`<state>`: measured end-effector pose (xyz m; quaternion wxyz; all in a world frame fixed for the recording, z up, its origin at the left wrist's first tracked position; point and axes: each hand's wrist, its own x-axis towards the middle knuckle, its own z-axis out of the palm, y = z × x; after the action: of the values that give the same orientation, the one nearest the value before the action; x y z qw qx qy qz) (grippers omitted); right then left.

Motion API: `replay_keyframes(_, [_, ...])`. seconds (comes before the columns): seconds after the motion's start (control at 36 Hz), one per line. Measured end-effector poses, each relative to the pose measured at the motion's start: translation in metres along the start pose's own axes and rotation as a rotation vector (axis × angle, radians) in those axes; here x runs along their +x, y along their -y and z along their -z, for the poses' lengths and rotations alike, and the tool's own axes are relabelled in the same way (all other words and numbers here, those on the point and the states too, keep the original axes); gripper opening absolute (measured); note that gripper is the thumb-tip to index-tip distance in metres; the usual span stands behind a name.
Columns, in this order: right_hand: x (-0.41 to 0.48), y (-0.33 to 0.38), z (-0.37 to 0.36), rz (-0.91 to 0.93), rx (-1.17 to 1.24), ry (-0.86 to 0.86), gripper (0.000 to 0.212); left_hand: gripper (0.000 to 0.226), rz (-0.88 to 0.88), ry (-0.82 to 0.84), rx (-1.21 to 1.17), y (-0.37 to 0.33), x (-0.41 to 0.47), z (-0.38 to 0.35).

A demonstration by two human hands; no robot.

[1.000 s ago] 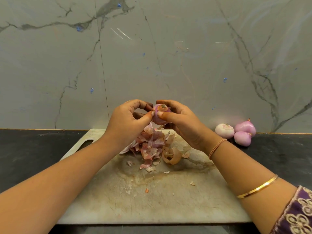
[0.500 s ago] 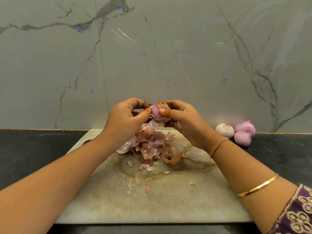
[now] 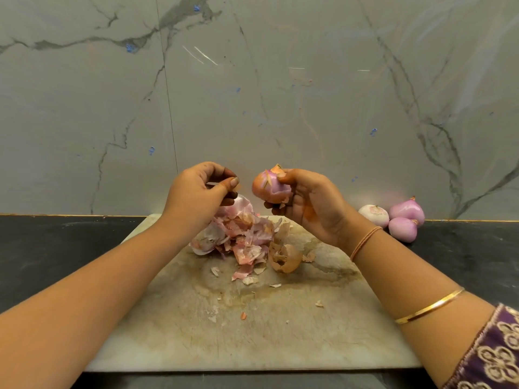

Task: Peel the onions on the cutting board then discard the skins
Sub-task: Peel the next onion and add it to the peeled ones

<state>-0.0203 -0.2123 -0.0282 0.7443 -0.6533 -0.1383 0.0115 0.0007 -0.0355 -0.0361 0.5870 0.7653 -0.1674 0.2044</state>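
Stained cutting board on a dark tabletop, marble wall behind. Above the skin pile, the right hand clasps a half-peeled onion — the left hand curls, its grip's contents impossible to tell.

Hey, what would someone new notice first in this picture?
The right hand holds a half-peeled onion above the cutting board, the left hand with curled fingers just beside it. Beneath lies a heap of pink skins on the board's far half; three peeled onions sit on the dark counter, far right.
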Motion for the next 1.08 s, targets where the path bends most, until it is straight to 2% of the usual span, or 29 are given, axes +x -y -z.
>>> replay_keyframes(0.14, [0.001,0.000,-0.001,-0.062,0.052,-0.017,0.030,0.032,-0.126,0.091,0.119,-0.002,-0.006,-0.002])
replay_keyframes(0.19, [0.001,0.000,-0.001,-0.075,0.054,-0.032,0.036,0.029,-0.232,0.108,0.144,-0.005,-0.008,-0.003])
replay_keyframes(0.28, [0.002,0.000,0.000,-0.071,0.062,-0.037,0.028,0.016,-0.391,0.158,0.165,-0.007,-0.011,-0.005])
replay_keyframes(0.36, [0.002,0.000,0.000,-0.065,0.032,-0.024,0.027,0.025,-0.518,0.196,0.238,-0.005,-0.010,-0.005])
replay_keyframes(0.47, [0.000,0.000,-0.002,-0.065,-0.031,-0.011,0.031,0.023,-0.533,0.175,0.242,-0.003,-0.008,-0.004])
replay_keyframes(0.69, [0.001,-0.001,-0.003,-0.006,-0.205,-0.067,0.033,0.033,-0.518,0.215,0.352,0.001,-0.008,-0.005])
replay_keyframes(0.81, [0.001,-0.001,-0.003,-0.008,-0.231,-0.074,0.036,0.026,-0.521,0.222,0.376,0.003,-0.007,-0.005])
replay_keyframes(1.0, [0.002,-0.002,-0.003,0.002,-0.289,-0.080,0.037,0.027,-0.488,0.259,0.354,-0.003,-0.007,-0.003])
replay_keyframes(1.08, [0.002,-0.003,-0.003,0.011,-0.311,-0.085,0.035,0.014,-0.491,0.264,0.377,-0.003,-0.007,-0.003])
